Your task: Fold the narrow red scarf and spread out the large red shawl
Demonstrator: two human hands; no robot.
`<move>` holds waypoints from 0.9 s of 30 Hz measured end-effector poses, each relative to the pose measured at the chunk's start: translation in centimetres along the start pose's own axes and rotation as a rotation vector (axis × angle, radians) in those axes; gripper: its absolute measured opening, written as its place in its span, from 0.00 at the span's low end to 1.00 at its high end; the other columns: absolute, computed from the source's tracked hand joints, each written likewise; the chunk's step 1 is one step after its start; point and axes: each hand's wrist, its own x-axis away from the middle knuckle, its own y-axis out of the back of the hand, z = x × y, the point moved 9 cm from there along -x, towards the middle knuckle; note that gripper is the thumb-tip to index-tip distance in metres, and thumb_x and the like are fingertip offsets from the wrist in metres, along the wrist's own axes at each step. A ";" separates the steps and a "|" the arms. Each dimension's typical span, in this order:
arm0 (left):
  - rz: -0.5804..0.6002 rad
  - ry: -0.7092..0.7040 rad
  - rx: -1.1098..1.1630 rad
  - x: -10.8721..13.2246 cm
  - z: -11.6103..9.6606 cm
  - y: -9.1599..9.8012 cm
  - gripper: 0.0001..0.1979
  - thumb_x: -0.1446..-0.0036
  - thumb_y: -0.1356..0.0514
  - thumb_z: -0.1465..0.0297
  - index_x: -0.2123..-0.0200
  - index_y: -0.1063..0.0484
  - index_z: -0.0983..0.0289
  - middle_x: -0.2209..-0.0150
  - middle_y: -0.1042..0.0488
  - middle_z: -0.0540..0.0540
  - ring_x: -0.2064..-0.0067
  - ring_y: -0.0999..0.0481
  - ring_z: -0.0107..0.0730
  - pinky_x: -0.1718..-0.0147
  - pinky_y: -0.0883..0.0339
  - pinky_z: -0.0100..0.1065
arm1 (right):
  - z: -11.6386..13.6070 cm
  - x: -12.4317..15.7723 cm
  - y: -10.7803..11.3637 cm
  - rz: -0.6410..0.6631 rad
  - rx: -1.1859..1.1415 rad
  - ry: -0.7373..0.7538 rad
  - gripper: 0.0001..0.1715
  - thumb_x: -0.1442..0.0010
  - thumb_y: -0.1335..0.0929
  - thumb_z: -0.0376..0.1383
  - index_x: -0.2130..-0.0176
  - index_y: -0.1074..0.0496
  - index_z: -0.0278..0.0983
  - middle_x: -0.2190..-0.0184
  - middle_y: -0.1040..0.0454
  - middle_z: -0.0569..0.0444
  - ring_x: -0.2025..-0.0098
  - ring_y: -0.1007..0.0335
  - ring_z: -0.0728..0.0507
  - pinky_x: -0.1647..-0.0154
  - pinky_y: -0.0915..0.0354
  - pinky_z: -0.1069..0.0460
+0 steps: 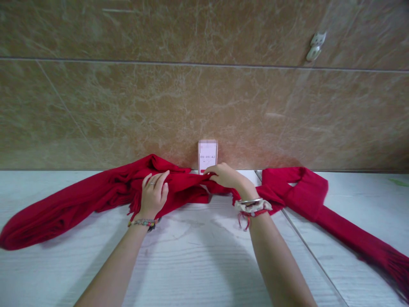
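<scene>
A long red scarf (79,198) with fringed ends lies stretched across a white wood-grain table (198,256), bunched in the middle. My left hand (154,192) rests on the bunched cloth with fingers loosely curled, a ring on one finger and a beaded bracelet at the wrist. My right hand (226,175) pinches a fold of the scarf near the wall, fingers closed on the cloth. A bangle and a fabric band sit on that wrist.
A phone (207,156) leans upright against the brown marble wall (204,106) behind the scarf, its screen showing a timer. A small white hook (315,46) is stuck on the wall at the upper right. A seam (306,247) splits the table on the right.
</scene>
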 end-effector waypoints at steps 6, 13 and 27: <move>0.068 0.007 0.065 0.2 0.4 -1.0 0.21 0.40 0.57 0.69 0.45 0.41 0.67 0.53 0.30 0.63 0.51 0.32 0.39 0.49 0.43 0.42 | -8.2 5.9 7.0 -0.346 0.009 -0.312 0.27 0.54 0.40 0.21 0.60 0.24 0.40 0.63 0.22 0.54 0.59 0.28 0.43 0.57 0.36 0.53; 0.565 -0.136 0.163 2.1 -2.3 -5.7 0.30 0.43 0.49 0.58 0.40 0.50 0.63 0.41 0.42 0.61 0.40 0.44 0.41 0.46 0.45 0.43 | -13.1 9.7 7.5 -0.384 0.035 -0.414 0.29 0.61 0.41 0.21 0.65 0.23 0.42 0.67 0.22 0.56 0.59 0.28 0.42 0.56 0.35 0.50; 0.673 -0.025 -0.075 3.3 -0.2 -6.7 0.29 0.48 0.47 0.72 0.41 0.45 0.58 0.40 0.43 0.57 0.38 0.50 0.47 0.45 0.54 0.57 | -8.3 3.7 -2.3 0.221 -0.064 -0.453 0.12 0.51 0.31 0.37 0.64 0.24 0.38 0.62 0.23 0.48 0.63 0.26 0.43 0.64 0.33 0.53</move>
